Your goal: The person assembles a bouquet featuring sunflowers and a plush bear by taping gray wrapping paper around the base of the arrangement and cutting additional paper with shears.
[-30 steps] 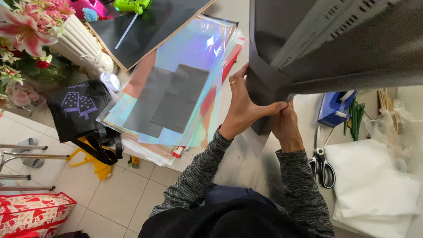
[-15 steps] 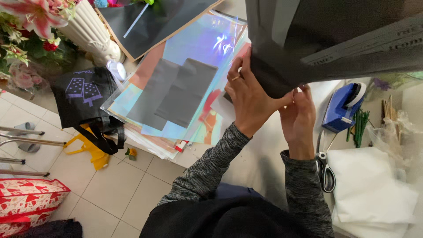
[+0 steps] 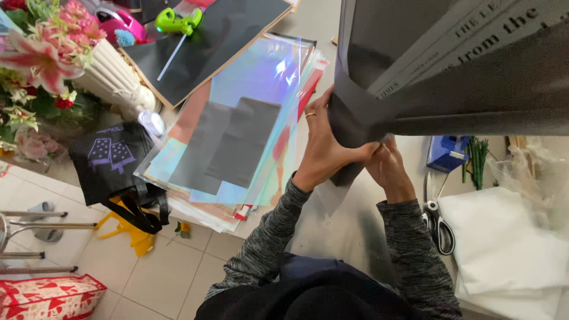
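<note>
Dark grey wrapping sheet [image 3: 450, 65]: held up before me, over the table edge, gathered to a bunch at its lower end. My left hand [image 3: 326, 151]: wrapped around that bunch, fingers closed on it, ring on one finger. My right hand [image 3: 388, 166]: just beside the left, touching it, pinching the same gathered paper from below.

Stack of iridescent and coloured sheets [image 3: 237, 130]: flat on the table, left of my hands. Black board [image 3: 207, 41]: beyond the stack. Scissors [image 3: 438, 222]: lying right of my right forearm. White tissue paper [image 3: 504, 243]: beside the scissors. White ribbed vase [image 3: 115, 77] with flowers: far left. Black tote bag [image 3: 115, 163]: hanging off the table edge.
</note>
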